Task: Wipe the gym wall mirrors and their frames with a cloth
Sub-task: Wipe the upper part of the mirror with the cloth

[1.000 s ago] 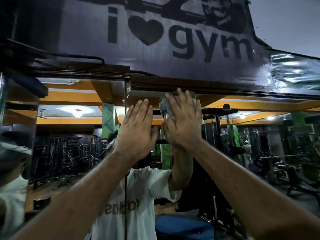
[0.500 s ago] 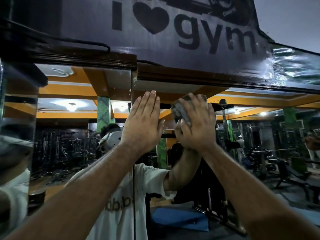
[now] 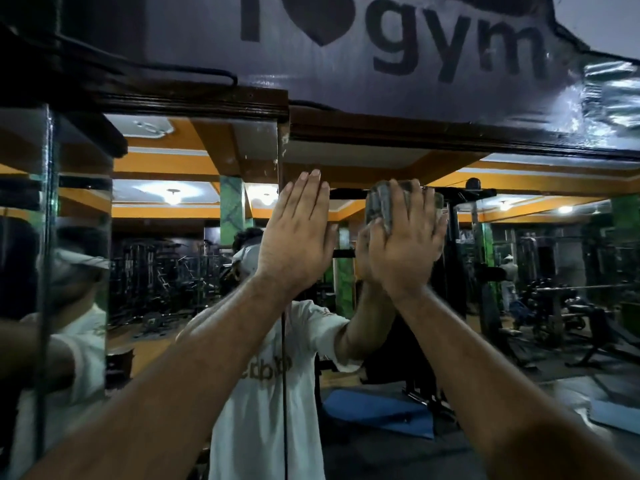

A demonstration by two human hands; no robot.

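- Grey cloth (image 3: 381, 207), folded into a wad, sits against the right mirror panel (image 3: 519, 271) just below the dark wooden frame (image 3: 450, 136), at about one o'clock from the centre of the view.
- The right hand (image 3: 403, 244) presses the cloth flat to the glass, fingers straight and close together over it, the wad showing past the fingertips and at the thumb side.
- The left hand (image 3: 298, 233) lies flat on the glass at about twelve o'clock, fingers straight and together, holding nothing; it sits just beside the seam (image 3: 283, 341) between the two mirror panels.
- The two hands are near each other but apart, the left at nine o'clock from the right.
- The left mirror panel (image 3: 166, 271) has its own stretch of frame (image 3: 194, 98) set a step higher.
- A banner (image 3: 398, 39) reading "gym", with a heart, hangs above the frames at twelve o'clock.
- The glass reflects a person in a white T-shirt (image 3: 256, 393), weight machines (image 3: 162, 271), orange ceiling beams and a ceiling lamp (image 3: 172, 194).
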